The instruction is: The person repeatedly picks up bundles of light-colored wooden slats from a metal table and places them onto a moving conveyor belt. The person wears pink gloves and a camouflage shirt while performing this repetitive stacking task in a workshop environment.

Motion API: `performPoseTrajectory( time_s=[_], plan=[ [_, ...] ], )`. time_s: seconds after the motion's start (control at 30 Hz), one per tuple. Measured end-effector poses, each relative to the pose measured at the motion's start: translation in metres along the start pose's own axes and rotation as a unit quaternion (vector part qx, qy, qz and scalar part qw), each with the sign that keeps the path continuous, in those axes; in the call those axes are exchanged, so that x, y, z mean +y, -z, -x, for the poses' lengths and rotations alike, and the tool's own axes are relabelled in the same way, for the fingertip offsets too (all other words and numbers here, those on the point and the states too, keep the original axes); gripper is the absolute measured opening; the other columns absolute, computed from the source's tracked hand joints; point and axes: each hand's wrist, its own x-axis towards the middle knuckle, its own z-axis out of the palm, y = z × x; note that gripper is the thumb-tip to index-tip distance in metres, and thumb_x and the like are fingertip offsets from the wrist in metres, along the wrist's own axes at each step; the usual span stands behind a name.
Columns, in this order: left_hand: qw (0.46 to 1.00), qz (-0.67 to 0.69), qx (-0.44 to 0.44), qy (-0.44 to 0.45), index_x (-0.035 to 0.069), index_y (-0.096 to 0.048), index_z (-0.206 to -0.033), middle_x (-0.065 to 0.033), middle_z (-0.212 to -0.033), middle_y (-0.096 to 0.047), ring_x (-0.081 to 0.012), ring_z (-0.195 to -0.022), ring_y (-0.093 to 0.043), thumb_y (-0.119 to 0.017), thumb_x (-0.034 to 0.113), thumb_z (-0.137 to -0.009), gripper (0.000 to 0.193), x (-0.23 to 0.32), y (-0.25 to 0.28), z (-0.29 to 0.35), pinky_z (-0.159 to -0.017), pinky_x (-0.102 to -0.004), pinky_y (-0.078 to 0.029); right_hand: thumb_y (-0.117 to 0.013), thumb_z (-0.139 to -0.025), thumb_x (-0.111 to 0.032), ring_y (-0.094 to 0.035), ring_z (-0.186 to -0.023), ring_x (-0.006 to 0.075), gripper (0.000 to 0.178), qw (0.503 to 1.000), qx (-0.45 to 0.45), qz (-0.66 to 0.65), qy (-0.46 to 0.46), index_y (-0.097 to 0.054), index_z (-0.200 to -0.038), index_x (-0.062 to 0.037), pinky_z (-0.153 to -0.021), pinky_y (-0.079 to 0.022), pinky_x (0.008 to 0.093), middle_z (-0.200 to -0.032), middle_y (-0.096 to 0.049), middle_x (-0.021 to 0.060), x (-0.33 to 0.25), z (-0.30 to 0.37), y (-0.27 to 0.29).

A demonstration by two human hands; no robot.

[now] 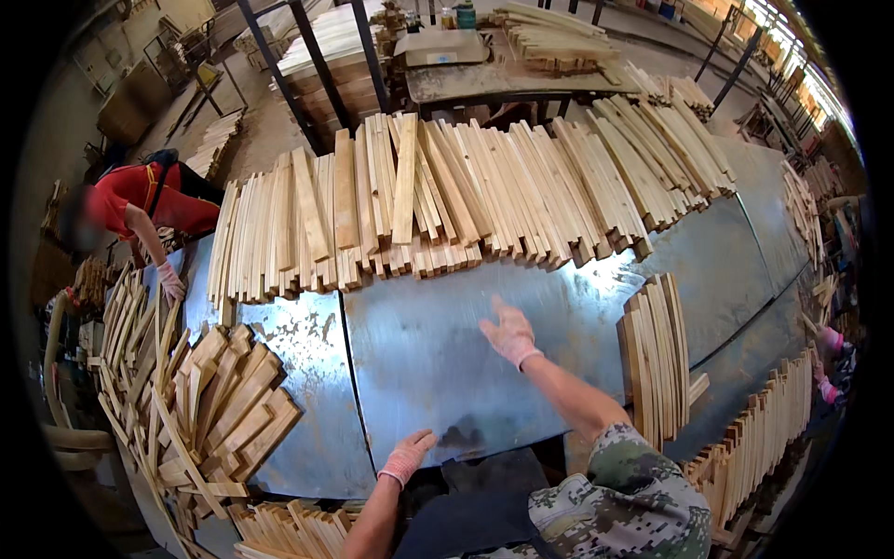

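Note:
My right hand (509, 334), in a pale pink glove, reaches out over the metal tabletop (438, 326). Its fingers are spread and nothing is in them. Close to the table's front edge is my left hand (408, 456), gloved too, with fingers stretched out and no object held. Beyond the right hand, a long row of wooden strips (521, 186) lies side by side across the far part of the table, several of them on top of others. A smaller stack of wooden strips (656, 359) sits to the right of my right hand.
A jumbled pile of wood pieces (228, 410) covers the table's left end, where a person in red (154, 200) leans over it with a gloved hand. More strips (759, 438) stand at lower right, near another person's pink gloves (827, 363). Dark metal posts (321, 61) rise behind the table.

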Motion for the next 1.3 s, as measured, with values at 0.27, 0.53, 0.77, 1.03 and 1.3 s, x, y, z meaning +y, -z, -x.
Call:
performPoseTrajectory(
  time_s=[0.27, 0.53, 0.77, 1.03, 1.3],
  plan=[
    [0.997, -0.044, 0.061, -0.025, -0.002, -0.062, -0.147, -0.0238, -0.150, -0.064, -0.0338, -0.141, -0.059, -0.068, 0.048, -0.102, 0.067, 0.127, 0.069, -0.110, -0.118, -0.0393, -0.044, -0.061, -0.101, -0.055, -0.033, -0.158, 0.0419, 0.088, 0.992, 0.098, 0.074, -0.033, -0.030, -0.169, -0.0064, -0.132, -0.022, 0.0474, -0.168, -0.042, 0.0230, -0.016, -0.226, 0.031],
    [0.948, -0.037, 0.297, -0.109, -0.006, -0.050, -0.155, -0.0249, -0.154, -0.059, -0.0349, -0.145, -0.055, -0.073, 0.034, -0.101, 0.072, 0.188, 0.146, -0.219, -0.123, -0.0386, -0.040, -0.080, -0.087, -0.022, -0.050, -0.144, 0.0416, 0.092, 0.978, 0.123, -0.159, -0.058, -0.036, -0.167, -0.0094, -0.124, -0.038, 0.0459, -0.152, -0.056, 0.0254, -0.071, -0.262, -0.027],
    [0.887, -0.214, 0.410, -0.002, 0.001, -0.041, -0.162, -0.0252, -0.158, -0.054, -0.0398, -0.147, -0.051, -0.070, 0.042, -0.098, 0.081, 0.282, 0.244, -0.304, -0.122, -0.0426, -0.041, -0.082, -0.087, -0.025, -0.047, -0.148, 0.0425, 0.097, 0.982, -0.019, -0.189, -0.020, -0.033, -0.169, -0.0116, -0.125, -0.039, 0.0446, -0.159, -0.046, 0.0293, -0.084, -0.273, -0.023],
    [0.840, -0.323, 0.418, 0.122, 0.008, -0.053, -0.151, -0.0216, -0.138, -0.069, -0.0377, -0.127, -0.067, -0.073, 0.044, -0.093, 0.071, 0.317, 0.267, -0.352, -0.107, -0.0490, -0.054, -0.082, -0.088, -0.039, -0.039, -0.156, 0.0406, 0.099, 0.988, -0.066, -0.141, 0.001, -0.033, -0.169, -0.0099, -0.129, -0.034, 0.0426, -0.167, -0.039, 0.0272, -0.067, -0.285, -0.030],
    [0.913, -0.093, 0.365, -0.159, 0.008, -0.054, -0.149, -0.0199, -0.123, -0.073, -0.0312, -0.111, -0.073, -0.074, 0.004, -0.086, 0.067, 0.285, 0.255, -0.340, -0.105, -0.0384, -0.057, -0.085, -0.087, -0.038, -0.042, -0.153, 0.0433, 0.102, 0.987, -0.057, -0.145, 0.032, -0.032, -0.169, -0.0088, -0.127, -0.036, 0.0433, -0.164, -0.042, 0.0291, -0.055, -0.291, -0.039]
  ],
)
